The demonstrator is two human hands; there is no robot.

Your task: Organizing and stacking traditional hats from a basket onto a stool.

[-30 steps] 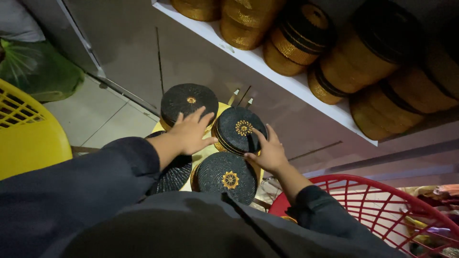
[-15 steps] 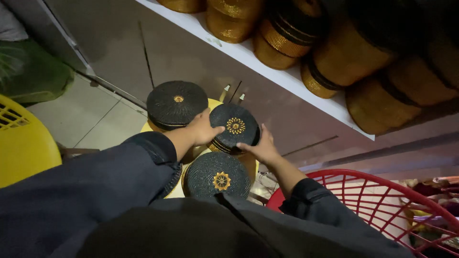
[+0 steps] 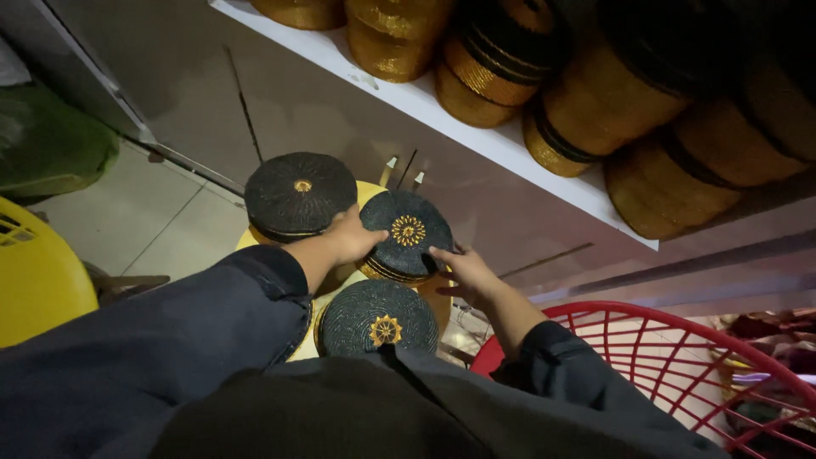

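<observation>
Left hand: your left hand (image 3: 353, 240) grips the left edge of the middle box (image 3: 405, 235), fingers curled round its rim; dark sleeve (image 3: 195, 331) runs back towards you.
Right hand: your right hand (image 3: 466, 270) holds the right, lower edge of the same box, fingers bent against the rim. Both hands close on it from opposite sides.
Middle box: round, black beaded lid with a gold flower at centre, gold bands on its side; tilted slightly, held between your hands, above the yellow stool (image 3: 374, 191).
Far left: yellow basket (image 3: 38, 285) at the frame edge, green bag (image 3: 51, 149) beyond it on the floor.
Left box: (image 3: 299, 195) round, black, small gold centre, sits on the stool just beside your left hand; whether it touches the middle box, you cannot tell.
Near box: (image 3: 376, 316) same type, gold flower, directly below the middle box, close to your chest.
Shelf: white shelf (image 3: 425, 102) runs overhead, carrying a row of gold and black-banded boxes (image 3: 586, 102).
Far right: red basket (image 3: 680, 365), wire-like ribs, beside your right forearm.
</observation>
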